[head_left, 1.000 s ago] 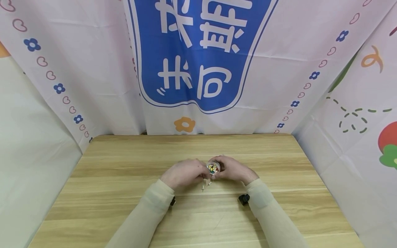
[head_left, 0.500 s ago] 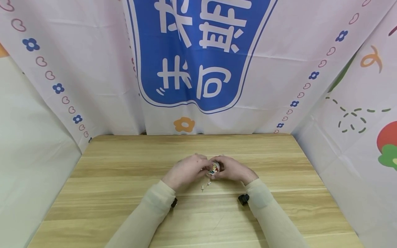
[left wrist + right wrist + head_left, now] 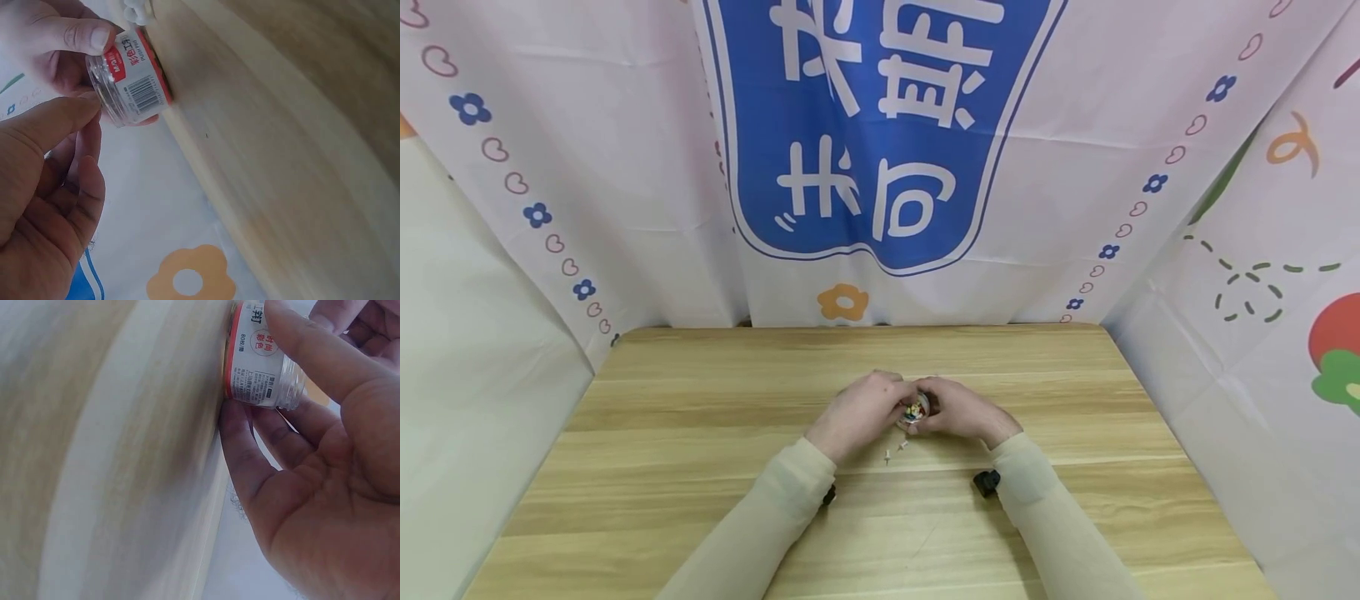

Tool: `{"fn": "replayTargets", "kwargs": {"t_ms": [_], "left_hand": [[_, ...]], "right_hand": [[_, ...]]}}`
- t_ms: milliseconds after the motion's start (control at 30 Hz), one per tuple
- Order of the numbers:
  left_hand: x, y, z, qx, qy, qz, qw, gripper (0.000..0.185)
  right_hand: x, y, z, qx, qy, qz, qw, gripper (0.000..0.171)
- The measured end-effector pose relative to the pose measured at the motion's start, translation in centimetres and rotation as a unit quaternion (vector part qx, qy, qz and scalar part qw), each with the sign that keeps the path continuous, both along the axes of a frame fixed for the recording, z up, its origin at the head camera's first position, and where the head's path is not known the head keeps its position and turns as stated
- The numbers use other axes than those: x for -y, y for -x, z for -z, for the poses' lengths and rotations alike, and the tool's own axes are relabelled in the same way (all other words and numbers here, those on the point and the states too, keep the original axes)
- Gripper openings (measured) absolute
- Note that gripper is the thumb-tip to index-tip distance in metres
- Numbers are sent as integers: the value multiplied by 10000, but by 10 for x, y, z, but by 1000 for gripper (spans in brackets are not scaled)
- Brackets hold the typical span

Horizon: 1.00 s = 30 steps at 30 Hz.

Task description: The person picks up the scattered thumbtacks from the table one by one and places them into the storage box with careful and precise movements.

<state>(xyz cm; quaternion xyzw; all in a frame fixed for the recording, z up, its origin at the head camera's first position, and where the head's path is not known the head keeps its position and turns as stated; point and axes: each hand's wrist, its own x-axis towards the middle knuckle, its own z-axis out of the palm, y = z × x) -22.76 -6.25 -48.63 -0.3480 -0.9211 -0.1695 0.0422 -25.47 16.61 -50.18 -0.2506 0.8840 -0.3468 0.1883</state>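
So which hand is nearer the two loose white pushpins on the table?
Left. The left hand sits just above the pushpins; the right hand is farther right, holding the jar.

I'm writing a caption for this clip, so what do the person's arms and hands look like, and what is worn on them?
Both arms wear long, close-fitting sleeves of pale beige cloth, the left sleeve and right sleeve reaching the wrists. A small black device sits at each wrist. The left hand and right hand are bare: no gloves, and no rings or markings show.

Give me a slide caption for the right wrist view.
Right hand grips a small clear jar with a red-and-white label, standing on the wooden table.
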Motion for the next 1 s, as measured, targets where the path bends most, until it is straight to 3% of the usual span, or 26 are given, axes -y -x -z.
{"fn": "replayTargets", "kwargs": {"t_ms": [267, 500, 833, 1000], "left_hand": [[6, -2, -5, 9, 31, -42, 10000, 28], [15, -11, -9, -323, 408, 378, 9979, 15], [20, -23, -5, 2, 955, 693, 9930, 12], [21, -26, -3, -155, 1209, 975, 9877, 7]], "right_hand": [[1, 1, 3, 13, 13, -14, 10000, 63], [0, 2, 2, 166, 152, -120, 9997, 57], [0, 3, 3, 139, 201, -167, 9996, 58], [-1, 3, 3, 111, 207, -185, 9996, 59]]}}
